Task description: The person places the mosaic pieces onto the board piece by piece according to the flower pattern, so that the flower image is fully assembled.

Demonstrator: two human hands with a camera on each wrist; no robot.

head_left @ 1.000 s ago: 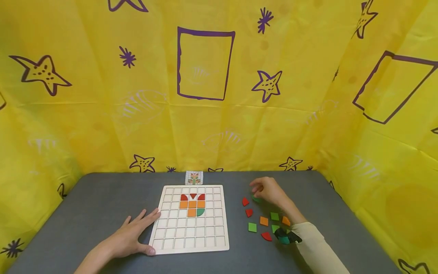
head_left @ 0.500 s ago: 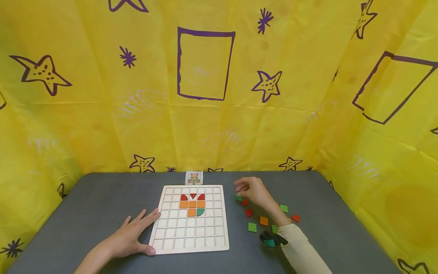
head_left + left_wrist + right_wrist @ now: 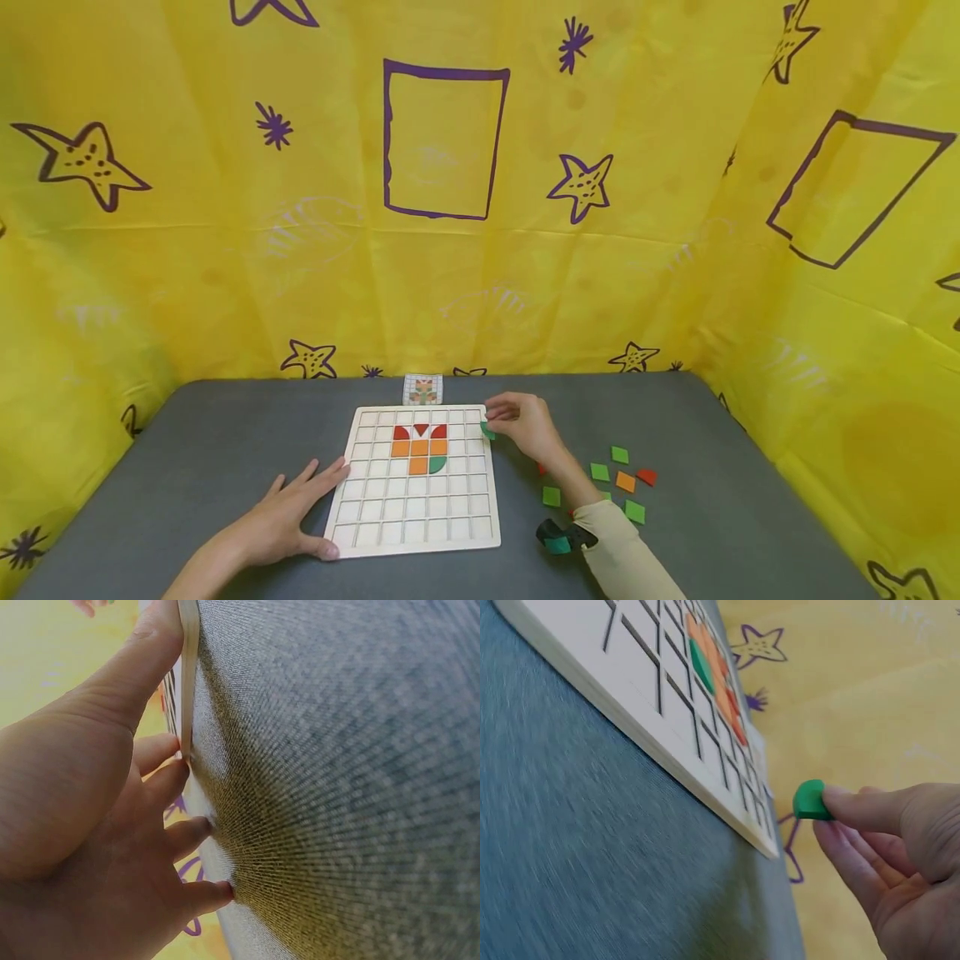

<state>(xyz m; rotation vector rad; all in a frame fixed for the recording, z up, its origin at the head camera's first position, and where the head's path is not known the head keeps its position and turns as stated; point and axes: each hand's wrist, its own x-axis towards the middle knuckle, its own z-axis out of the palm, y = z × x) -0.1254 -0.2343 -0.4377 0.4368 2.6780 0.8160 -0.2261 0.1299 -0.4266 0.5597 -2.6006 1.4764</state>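
A pale wooden grid board (image 3: pixel 412 525) lies on the dark table, bearing a small figure of red, orange and green tiles (image 3: pixel 420 448). My left hand (image 3: pixel 281 521) rests with spread fingers along the board's left edge; the left wrist view has its thumb against the board's side and fingertips down on the cloth. Between thumb and fingers my right hand (image 3: pixel 525 425) pinches a green quarter-circle tile (image 3: pixel 810 801), over the board's upper right edge in the head view. In the right wrist view that tile is raised above the table surface.
Several loose tiles lie right of the board: green squares (image 3: pixel 551 497), an orange square (image 3: pixel 626 482) and a red piece (image 3: pixel 647 477); the right forearm covers some. A small printed pattern card (image 3: pixel 423 389) is behind the board. Yellow patterned cloth (image 3: pixel 450 275) encloses the table.
My right hand has carried the green quarter-circle leftward from among the loose tiles to the board's right edge. The left hand has stayed in place.
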